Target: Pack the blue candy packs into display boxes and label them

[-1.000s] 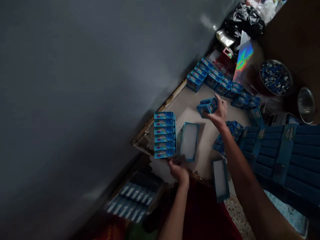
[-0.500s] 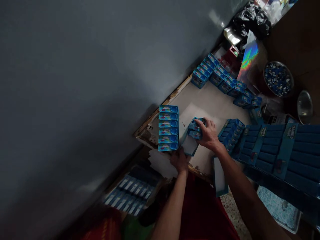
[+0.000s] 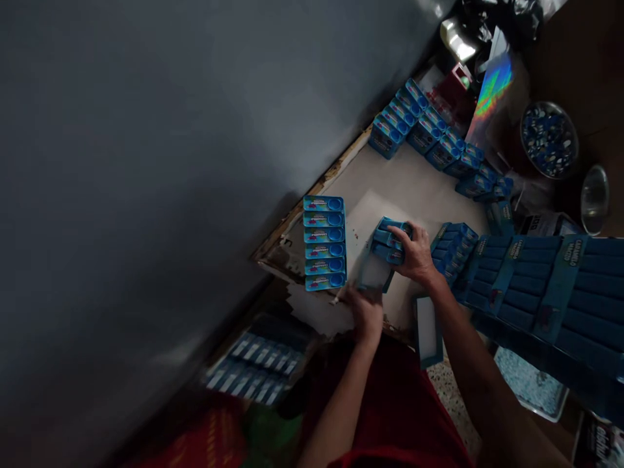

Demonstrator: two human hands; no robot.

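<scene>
Small blue boxes (image 3: 383, 250), clasped by the right hand (image 3: 416, 255), are now lowered into the white-bottomed blue tray (image 3: 375, 272) towards one o'clock, part-filling it; the blurred left hand (image 3: 365, 315)'s grip cannot be told.

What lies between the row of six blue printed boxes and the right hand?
Head view: a strip of pale tabletop, then an open, white-bottomed blue rectangular tray with small blue printed boxes at its far end.

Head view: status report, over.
Right hand gripping small blue printed boxes at far end of blue rectangular white-bottomed tray. Left hand blurred at near end, grip unclear. Nothing visibly blocking.
</scene>
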